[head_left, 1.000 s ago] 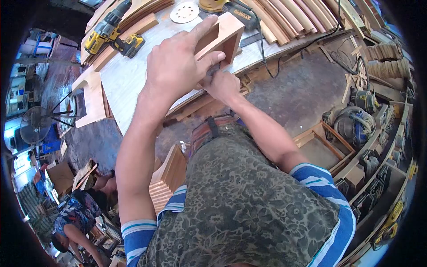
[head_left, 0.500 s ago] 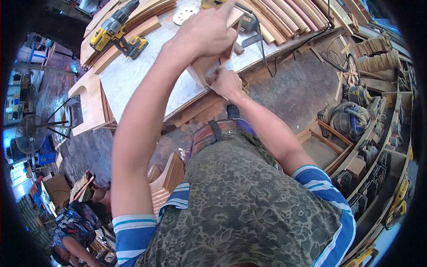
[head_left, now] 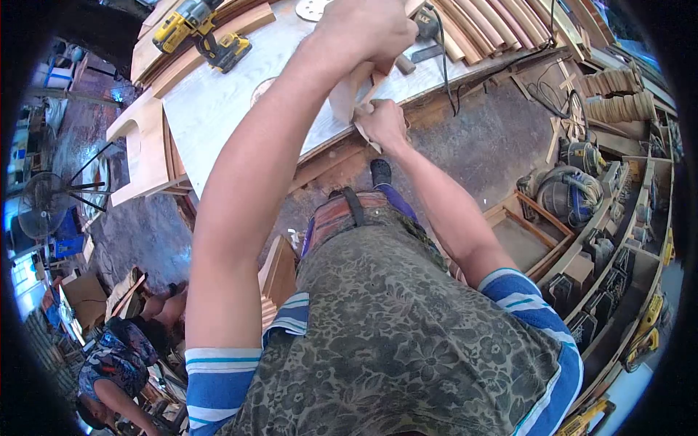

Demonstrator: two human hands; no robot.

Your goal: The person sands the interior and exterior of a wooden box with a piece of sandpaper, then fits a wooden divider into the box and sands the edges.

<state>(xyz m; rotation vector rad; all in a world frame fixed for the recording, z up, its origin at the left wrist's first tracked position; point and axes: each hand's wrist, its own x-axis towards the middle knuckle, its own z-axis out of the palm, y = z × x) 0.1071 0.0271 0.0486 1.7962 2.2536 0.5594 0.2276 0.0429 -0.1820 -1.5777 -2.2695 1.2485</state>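
Note:
My left hand is closed over the upper end of a wooden piece made of joined boards, tilted on the white bench top. At the piece's lower edge is my right hand, its fingers pinched together. A thin pale sheet, perhaps folded sandpaper, shows under these fingers. My left forearm and hand hide part of the wooden piece. Beside it on the bench lies a short dark rod.
A yellow cordless drill lies at the bench's left, near a sanding disc. Wooden strips and a black cable are at the right. A floor fan stands left; another person is lower left. Tool shelves line the right.
Both hands have shifted slightly right in view, and the wooden piece is tilted differently. A second disc now shows beside my left forearm. The bench sits a little higher in view.

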